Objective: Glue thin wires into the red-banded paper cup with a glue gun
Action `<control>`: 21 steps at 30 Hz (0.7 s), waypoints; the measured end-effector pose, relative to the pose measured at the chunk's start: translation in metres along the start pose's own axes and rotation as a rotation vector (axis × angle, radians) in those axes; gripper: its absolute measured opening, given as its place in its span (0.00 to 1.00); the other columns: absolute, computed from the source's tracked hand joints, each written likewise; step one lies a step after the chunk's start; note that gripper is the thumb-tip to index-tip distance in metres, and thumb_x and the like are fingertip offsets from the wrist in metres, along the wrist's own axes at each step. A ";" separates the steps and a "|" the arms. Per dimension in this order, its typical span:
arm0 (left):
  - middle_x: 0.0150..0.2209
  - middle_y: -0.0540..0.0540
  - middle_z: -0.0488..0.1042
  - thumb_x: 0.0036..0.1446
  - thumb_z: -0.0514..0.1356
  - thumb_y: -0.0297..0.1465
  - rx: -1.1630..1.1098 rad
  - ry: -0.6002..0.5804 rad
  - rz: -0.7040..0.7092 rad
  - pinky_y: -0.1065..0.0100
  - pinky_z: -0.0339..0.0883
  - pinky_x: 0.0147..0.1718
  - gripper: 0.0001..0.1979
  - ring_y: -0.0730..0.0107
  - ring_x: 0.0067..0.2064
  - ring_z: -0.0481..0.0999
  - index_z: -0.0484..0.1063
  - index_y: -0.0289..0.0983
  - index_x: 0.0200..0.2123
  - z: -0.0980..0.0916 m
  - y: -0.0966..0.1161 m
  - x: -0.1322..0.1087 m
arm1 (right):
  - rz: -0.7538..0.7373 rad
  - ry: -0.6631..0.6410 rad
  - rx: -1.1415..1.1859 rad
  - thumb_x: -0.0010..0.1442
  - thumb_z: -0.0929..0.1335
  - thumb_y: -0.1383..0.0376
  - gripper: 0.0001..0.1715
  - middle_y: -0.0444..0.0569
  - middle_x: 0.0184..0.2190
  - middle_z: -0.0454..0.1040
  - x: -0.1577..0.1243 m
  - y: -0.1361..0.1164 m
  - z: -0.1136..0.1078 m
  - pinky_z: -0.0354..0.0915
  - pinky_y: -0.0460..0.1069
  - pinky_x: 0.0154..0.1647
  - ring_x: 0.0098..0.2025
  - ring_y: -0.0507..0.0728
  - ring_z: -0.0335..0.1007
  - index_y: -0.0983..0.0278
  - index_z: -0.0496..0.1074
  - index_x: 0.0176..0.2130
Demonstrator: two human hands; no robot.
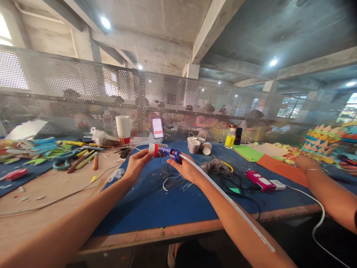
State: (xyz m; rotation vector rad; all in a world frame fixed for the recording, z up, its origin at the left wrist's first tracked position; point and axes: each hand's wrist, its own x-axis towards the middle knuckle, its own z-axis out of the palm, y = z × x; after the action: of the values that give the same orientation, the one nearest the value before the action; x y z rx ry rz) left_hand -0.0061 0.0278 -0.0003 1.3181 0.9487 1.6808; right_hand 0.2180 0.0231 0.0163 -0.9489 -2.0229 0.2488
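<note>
Near the middle of the view, my left hand [138,164] is closed on a small red and white paper cup [153,149] that lies on its side. My right hand [184,168] grips a blue glue gun [176,156], whose front end is at the cup. A long whitish glue stick [223,195] sticks out of the gun's back and runs over my right forearm. Grey twine seems to be around the cup, though its detail is blurred. Both hands are raised above the blue mat [156,208].
Behind are stacked cups [123,127], a phone [157,128], small wrapped cups [194,146] and a yellow-labelled bottle [230,137]. Twine [214,166], cables and a pink box [260,181] lie right. Scissors [63,160] lie left. Another person's arm [326,186] reaches in at right.
</note>
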 end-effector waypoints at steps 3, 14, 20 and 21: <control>0.38 0.42 0.81 0.44 0.71 0.41 -0.014 -0.007 0.000 0.60 0.66 0.48 0.18 0.59 0.42 0.77 0.81 0.36 0.37 0.000 -0.001 0.001 | -0.014 0.003 0.010 0.61 0.65 0.45 0.25 0.47 0.32 0.74 0.000 0.003 0.002 0.63 0.47 0.35 0.32 0.54 0.68 0.63 0.73 0.42; 0.38 0.42 0.81 0.45 0.70 0.41 -0.011 -0.019 -0.012 0.62 0.66 0.47 0.18 0.60 0.42 0.77 0.81 0.36 0.37 0.001 0.001 -0.001 | -0.011 -0.003 -0.004 0.62 0.65 0.45 0.25 0.47 0.32 0.74 0.000 0.000 0.000 0.62 0.47 0.35 0.32 0.54 0.67 0.63 0.74 0.42; 0.37 0.42 0.81 0.44 0.70 0.43 0.001 -0.001 -0.014 0.63 0.67 0.45 0.19 0.59 0.41 0.77 0.81 0.36 0.36 0.003 0.004 -0.002 | -0.018 0.005 -0.034 0.62 0.65 0.45 0.25 0.47 0.31 0.74 0.000 0.000 0.001 0.60 0.47 0.33 0.31 0.54 0.66 0.63 0.74 0.42; 0.37 0.42 0.81 0.44 0.70 0.43 0.004 -0.002 -0.013 0.63 0.68 0.45 0.19 0.59 0.41 0.78 0.81 0.36 0.36 0.003 0.004 -0.002 | -0.018 0.005 -0.039 0.62 0.65 0.45 0.25 0.47 0.31 0.74 0.000 0.001 0.001 0.60 0.47 0.33 0.30 0.54 0.66 0.63 0.74 0.41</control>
State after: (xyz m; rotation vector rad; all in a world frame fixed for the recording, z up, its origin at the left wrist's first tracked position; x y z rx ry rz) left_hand -0.0034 0.0243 0.0029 1.3130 0.9581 1.6686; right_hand 0.2176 0.0238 0.0153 -0.9534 -2.0374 0.1980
